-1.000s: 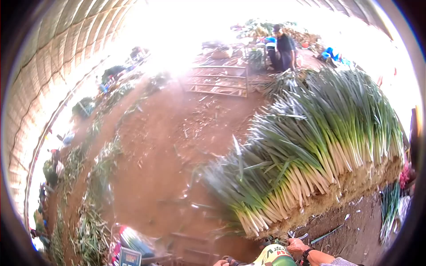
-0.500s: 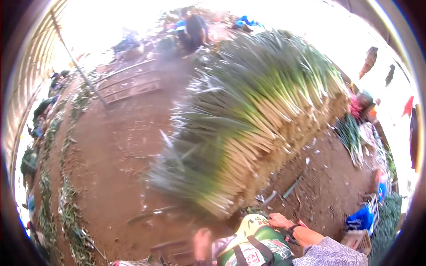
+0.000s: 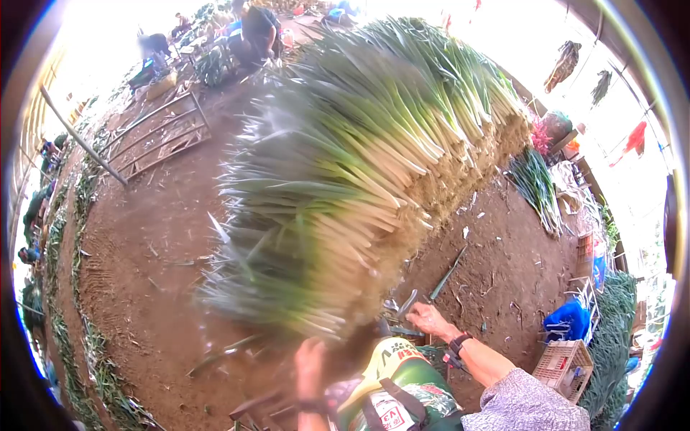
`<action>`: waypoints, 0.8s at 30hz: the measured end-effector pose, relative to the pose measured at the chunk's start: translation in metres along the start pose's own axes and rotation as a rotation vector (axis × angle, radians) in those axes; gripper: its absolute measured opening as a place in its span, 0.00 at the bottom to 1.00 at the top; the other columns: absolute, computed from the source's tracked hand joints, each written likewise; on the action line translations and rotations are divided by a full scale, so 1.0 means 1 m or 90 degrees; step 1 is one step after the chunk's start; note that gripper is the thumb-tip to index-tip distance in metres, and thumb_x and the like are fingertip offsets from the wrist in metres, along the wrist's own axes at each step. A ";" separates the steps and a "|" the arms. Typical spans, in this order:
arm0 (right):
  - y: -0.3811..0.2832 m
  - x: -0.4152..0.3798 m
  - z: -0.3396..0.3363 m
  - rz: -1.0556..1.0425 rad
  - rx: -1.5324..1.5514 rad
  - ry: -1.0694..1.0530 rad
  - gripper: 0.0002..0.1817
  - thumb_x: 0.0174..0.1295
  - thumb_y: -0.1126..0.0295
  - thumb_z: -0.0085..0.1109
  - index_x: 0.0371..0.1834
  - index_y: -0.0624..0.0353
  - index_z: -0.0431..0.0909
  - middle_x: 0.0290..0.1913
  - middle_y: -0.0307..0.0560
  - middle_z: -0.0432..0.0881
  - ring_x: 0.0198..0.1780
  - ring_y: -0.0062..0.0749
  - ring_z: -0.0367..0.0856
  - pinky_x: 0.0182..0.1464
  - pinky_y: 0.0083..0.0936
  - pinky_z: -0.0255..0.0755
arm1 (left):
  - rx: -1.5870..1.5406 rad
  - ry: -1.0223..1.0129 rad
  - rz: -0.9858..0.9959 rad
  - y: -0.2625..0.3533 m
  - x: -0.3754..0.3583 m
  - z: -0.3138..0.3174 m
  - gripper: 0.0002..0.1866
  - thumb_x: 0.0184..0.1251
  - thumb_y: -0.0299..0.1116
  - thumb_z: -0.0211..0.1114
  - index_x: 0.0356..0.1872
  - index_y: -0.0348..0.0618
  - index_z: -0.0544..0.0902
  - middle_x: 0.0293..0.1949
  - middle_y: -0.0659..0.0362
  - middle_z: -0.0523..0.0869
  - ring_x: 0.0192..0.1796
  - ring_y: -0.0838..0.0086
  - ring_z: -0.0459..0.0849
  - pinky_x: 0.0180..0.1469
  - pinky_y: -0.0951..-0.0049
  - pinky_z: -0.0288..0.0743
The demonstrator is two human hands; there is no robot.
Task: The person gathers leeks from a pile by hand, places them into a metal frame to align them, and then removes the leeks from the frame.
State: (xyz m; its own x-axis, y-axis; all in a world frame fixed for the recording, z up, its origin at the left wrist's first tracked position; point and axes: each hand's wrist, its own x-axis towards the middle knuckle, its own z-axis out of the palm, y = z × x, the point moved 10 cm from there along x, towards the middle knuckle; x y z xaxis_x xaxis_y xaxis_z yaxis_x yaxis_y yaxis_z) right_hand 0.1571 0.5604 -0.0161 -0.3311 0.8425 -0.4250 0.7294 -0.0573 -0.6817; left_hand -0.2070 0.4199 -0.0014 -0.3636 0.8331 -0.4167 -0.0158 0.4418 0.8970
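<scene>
A long, deep heap of leeks (image 3: 402, 122) lies on the soil ahead, pale stems and roots towards the right, green leaves to the left. My left hand (image 3: 310, 359), smeared by motion, is at the near end of the heap, close to the nearest white stems; its fingers do not show clearly. My right hand (image 3: 427, 318) reaches forward with curled fingers, right of the heap. A pale grey, curved strip (image 3: 408, 300) is right at its fingertips; I cannot tell what it is. A dark watch (image 3: 458, 343) is on the right wrist.
A loose green leaf (image 3: 448, 273) lies beyond my right hand. To the right are a plastic crate (image 3: 564, 368), a blue bag (image 3: 568, 320) and a smaller leek bundle (image 3: 535, 190). A metal frame (image 3: 158, 136) stands at far left. A person (image 3: 259, 32) is beyond the heap.
My view has swung, shifting the scene left and up. My right hand has reached forward from my lap to the grey strip; my left hand has moved up to the heap's near end.
</scene>
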 end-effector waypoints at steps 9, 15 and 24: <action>-0.005 0.161 -0.109 -0.080 -0.025 0.198 0.29 0.69 0.49 0.62 0.60 0.64 0.76 0.52 0.65 0.84 0.55 0.60 0.83 0.57 0.47 0.76 | -0.071 -0.090 -0.248 -0.033 0.028 0.107 0.16 0.71 0.34 0.67 0.54 0.35 0.84 0.41 0.55 0.89 0.39 0.70 0.89 0.40 0.69 0.83; -0.046 0.255 -0.167 -0.123 -0.145 0.209 0.39 0.60 0.54 0.70 0.71 0.64 0.68 0.64 0.66 0.77 0.66 0.63 0.74 0.67 0.45 0.73 | -0.045 -0.151 -0.222 0.008 0.093 0.176 0.20 0.73 0.39 0.65 0.58 0.34 0.83 0.46 0.53 0.89 0.46 0.68 0.89 0.48 0.67 0.83; -0.050 0.351 -0.169 -0.135 -0.302 0.231 0.49 0.56 0.51 0.75 0.74 0.69 0.62 0.70 0.70 0.70 0.72 0.68 0.67 0.70 0.51 0.70 | 0.009 -0.180 -0.039 0.053 0.214 0.250 0.22 0.72 0.38 0.64 0.58 0.31 0.82 0.45 0.56 0.88 0.46 0.72 0.83 0.51 0.70 0.77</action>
State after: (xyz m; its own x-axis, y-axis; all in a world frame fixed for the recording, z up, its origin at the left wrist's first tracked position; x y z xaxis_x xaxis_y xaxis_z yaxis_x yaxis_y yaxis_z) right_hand 0.1053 0.9497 -0.0307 -0.3337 0.9424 -0.0238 0.8839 0.3041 -0.3552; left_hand -0.0527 0.7043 -0.0802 -0.0890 0.8639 -0.4958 -0.0163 0.4964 0.8679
